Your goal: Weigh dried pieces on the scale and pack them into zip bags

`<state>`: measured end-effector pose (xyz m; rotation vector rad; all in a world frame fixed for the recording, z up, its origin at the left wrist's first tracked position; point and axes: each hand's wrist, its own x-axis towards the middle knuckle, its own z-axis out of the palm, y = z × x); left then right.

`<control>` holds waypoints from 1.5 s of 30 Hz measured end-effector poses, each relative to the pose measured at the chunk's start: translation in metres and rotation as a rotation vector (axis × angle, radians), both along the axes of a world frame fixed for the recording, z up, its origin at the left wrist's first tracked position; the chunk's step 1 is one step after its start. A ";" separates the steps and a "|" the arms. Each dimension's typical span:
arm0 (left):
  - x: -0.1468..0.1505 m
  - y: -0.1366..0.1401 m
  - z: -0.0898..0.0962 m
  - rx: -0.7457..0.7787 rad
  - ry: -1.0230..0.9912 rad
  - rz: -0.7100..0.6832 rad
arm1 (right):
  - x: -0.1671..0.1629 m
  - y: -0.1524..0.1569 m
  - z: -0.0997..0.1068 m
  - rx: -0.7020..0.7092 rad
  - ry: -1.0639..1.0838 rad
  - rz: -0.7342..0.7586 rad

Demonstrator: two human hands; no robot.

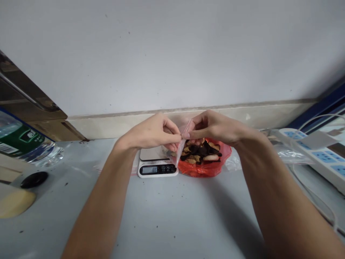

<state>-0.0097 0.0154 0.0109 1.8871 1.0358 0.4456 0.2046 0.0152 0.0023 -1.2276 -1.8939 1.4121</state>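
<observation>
Between my two hands hangs a clear zip bag with a pinkish seal strip. My left hand pinches its top edge, and my right hand pinches the same edge right beside it, fingertips nearly touching. Below my left hand sits a white digital kitchen scale, its display lit but too blurred to read surely. A red plastic bag, spread open under my right hand, holds dried slices, dark brown and pale. The zip bag's lower part hides the scale's right side.
At the left lie a large water bottle, a black round lid and a yellowish object. A white power strip with cables and some clear plastic bags are at the right. A wall rises behind the table.
</observation>
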 end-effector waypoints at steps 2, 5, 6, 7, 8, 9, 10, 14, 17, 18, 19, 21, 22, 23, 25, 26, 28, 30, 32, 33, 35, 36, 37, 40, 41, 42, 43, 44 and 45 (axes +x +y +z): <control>-0.006 0.003 0.001 0.012 -0.018 0.038 | 0.004 0.000 0.002 -0.012 -0.071 0.000; -0.014 0.006 0.003 0.073 -0.046 0.159 | 0.005 -0.001 0.003 0.100 -0.151 -0.196; -0.015 0.007 0.003 0.104 -0.045 0.198 | 0.002 -0.002 0.003 0.198 -0.151 -0.304; -0.014 0.006 0.003 0.138 -0.037 0.231 | -0.002 -0.003 0.003 0.311 -0.142 -0.404; -0.011 0.005 0.003 0.174 -0.025 0.258 | -0.007 -0.005 0.003 0.416 -0.136 -0.472; -0.007 0.003 0.003 0.213 -0.017 0.289 | -0.012 -0.007 0.004 0.490 -0.147 -0.504; -0.001 0.000 0.003 0.253 -0.017 0.322 | -0.018 -0.009 0.005 0.526 -0.180 -0.506; 0.018 -0.011 0.004 0.418 -0.057 0.305 | -0.029 -0.019 0.009 0.384 -0.452 -0.391; 0.019 -0.014 0.005 0.499 -0.109 0.221 | -0.022 -0.022 0.013 0.246 -0.569 -0.207; 0.018 -0.013 0.005 0.523 -0.132 0.213 | -0.017 -0.021 0.015 0.233 -0.578 -0.146; 0.016 -0.011 0.004 0.555 -0.162 0.233 | -0.011 -0.020 0.016 0.237 -0.564 -0.103; 0.010 -0.003 0.001 0.627 -0.227 0.360 | 0.001 -0.017 0.015 0.291 -0.471 -0.077; 0.007 0.002 -0.001 0.648 -0.262 0.446 | 0.007 -0.015 0.013 0.340 -0.391 -0.082; 0.004 0.006 -0.003 0.617 -0.282 0.505 | 0.013 -0.012 0.010 0.394 -0.308 -0.094; -0.001 0.013 -0.006 0.389 -0.335 0.506 | 0.022 -0.008 0.005 0.502 -0.183 -0.088; -0.002 0.016 -0.008 0.273 -0.370 0.482 | 0.026 -0.007 0.003 0.537 -0.152 -0.080; -0.004 0.018 -0.008 0.141 -0.447 0.453 | 0.034 -0.006 0.002 0.551 -0.162 -0.060; -0.004 0.018 -0.008 0.162 -0.494 0.490 | 0.042 -0.008 0.006 0.511 -0.241 -0.001; -0.002 0.018 -0.008 0.225 -0.504 0.551 | 0.053 -0.012 0.013 0.441 -0.354 0.089; -0.001 0.018 -0.009 0.246 -0.500 0.571 | 0.058 -0.013 0.016 0.405 -0.423 0.119; 0.002 0.019 -0.011 0.283 -0.491 0.571 | 0.066 -0.015 0.021 0.348 -0.576 0.106; 0.005 0.020 -0.013 0.304 -0.487 0.551 | 0.068 -0.015 0.023 0.337 -0.638 0.066; 0.008 0.020 -0.015 0.326 -0.485 0.523 | 0.068 -0.014 0.023 0.335 -0.678 0.012; 0.017 0.018 -0.020 0.387 -0.471 0.445 | 0.059 -0.011 0.021 0.359 -0.675 -0.171; 0.021 0.017 -0.021 0.398 -0.468 0.424 | 0.054 -0.010 0.020 0.375 -0.660 -0.220; 0.023 0.015 -0.022 0.407 -0.469 0.402 | 0.050 -0.009 0.019 0.392 -0.650 -0.249; 0.026 0.014 -0.022 0.415 -0.475 0.377 | 0.046 -0.009 0.019 0.412 -0.646 -0.256; 0.027 0.012 -0.022 0.418 -0.482 0.348 | 0.043 -0.008 0.019 0.434 -0.647 -0.247; 0.028 0.011 -0.021 0.418 -0.486 0.317 | 0.042 -0.007 0.018 0.454 -0.650 -0.231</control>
